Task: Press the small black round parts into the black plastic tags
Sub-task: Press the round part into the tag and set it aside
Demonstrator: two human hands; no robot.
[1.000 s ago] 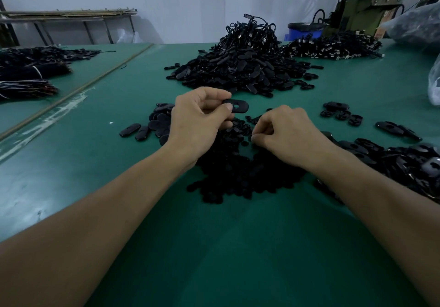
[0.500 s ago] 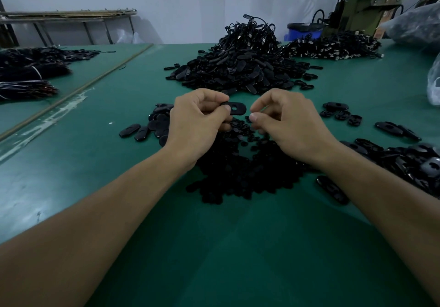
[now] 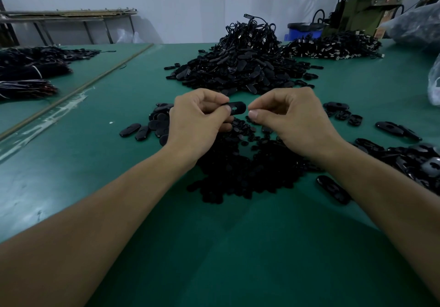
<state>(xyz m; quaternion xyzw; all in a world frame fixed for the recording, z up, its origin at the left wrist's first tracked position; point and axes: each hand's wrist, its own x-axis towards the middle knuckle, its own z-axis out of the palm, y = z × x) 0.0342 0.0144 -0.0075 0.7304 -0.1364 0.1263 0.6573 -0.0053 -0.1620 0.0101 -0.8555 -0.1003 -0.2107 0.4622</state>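
Observation:
My left hand (image 3: 197, 121) pinches one end of a black oval plastic tag (image 3: 235, 108) and holds it level above the green table (image 3: 226, 247). The tag's hole faces up. My right hand (image 3: 297, 121) is just right of the tag, thumb and forefinger pinched on a small black round part that the fingertips almost hide. Under both hands lies a pile of small black round parts (image 3: 247, 171). Loose tags lie to the left (image 3: 142, 130) and in a heap to the right (image 3: 409, 161).
A tall heap of black tags with cords (image 3: 240, 66) stands behind the hands, with another heap (image 3: 333, 47) at the back right. Black bundles (image 3: 28, 68) lie on the left table. A plastic bag (image 3: 434, 85) sits at the right edge, a machine (image 3: 362, 14) behind.
My right hand rose from the pile of round parts and came up beside the tag's right end. My left hand stayed put, still holding the tag.

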